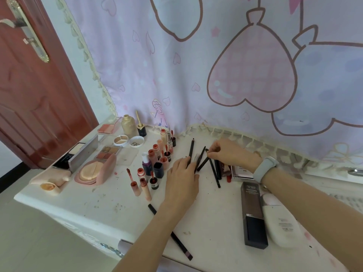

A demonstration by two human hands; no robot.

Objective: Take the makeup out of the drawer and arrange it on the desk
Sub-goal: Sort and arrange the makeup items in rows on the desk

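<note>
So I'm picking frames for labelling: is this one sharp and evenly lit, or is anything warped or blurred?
Head view: soft, even daylight; wide-angle bending along the white desk's edge; the white squeeze tube at right is smeared; the thin black pencils stay fairly sharp.

One head-worn camera looks forward and down, close over the desk [110,209] toward the curtain [216,65].
</note>
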